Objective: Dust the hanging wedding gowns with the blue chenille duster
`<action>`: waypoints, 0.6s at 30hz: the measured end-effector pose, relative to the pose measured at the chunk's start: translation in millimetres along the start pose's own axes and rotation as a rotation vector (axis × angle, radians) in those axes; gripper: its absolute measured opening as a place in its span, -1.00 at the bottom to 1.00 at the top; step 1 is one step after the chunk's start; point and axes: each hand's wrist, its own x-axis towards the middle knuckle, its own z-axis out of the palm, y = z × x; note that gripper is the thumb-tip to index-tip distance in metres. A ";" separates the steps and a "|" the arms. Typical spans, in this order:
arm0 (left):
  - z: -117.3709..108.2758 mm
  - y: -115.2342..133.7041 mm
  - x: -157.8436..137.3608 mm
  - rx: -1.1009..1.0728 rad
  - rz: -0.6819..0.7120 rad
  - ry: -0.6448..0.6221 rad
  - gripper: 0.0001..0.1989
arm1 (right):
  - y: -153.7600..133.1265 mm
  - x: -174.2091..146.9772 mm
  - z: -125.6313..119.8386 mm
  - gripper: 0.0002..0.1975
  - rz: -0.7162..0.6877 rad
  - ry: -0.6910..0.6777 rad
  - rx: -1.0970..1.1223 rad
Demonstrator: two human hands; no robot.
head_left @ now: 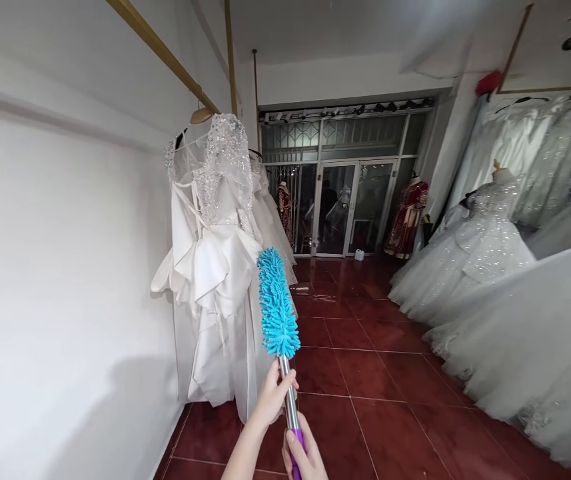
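I hold a duster with a fluffy blue head [276, 305] on a silver pole with a purple grip, pointing up and away from me. My left hand [274, 396] wraps the silver pole just below the blue head. Lower down, my right hand [301, 455] grips the purple end at the bottom edge of the view. The duster head stands just in front of a white ruffled gown [211, 267] with a beaded top, which hangs from a gold rail [165, 52] along the left wall.
A white wall [55, 267] runs along the left. Sparkly gowns [470, 253] on mannequins and racks fill the right side. Dark red floor tiles [365, 360] lead to glass doors [350, 207] at the far end, with red dresses [408, 217] beside them.
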 end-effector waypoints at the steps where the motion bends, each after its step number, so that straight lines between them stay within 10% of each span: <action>1: -6.3 3.5 13.8 0.007 -0.005 -0.007 -0.59 | -7.6 11.6 8.0 -0.10 0.019 -0.003 -0.019; 9: -37.6 -3.4 107.9 -0.025 -0.006 -0.021 -0.51 | -45.5 89.7 37.5 -0.22 -0.011 -0.017 -0.078; 18: -31.2 -55.7 190.2 -0.103 -0.163 0.046 -0.61 | -8.5 183.4 -0.1 -0.16 0.121 0.056 -0.071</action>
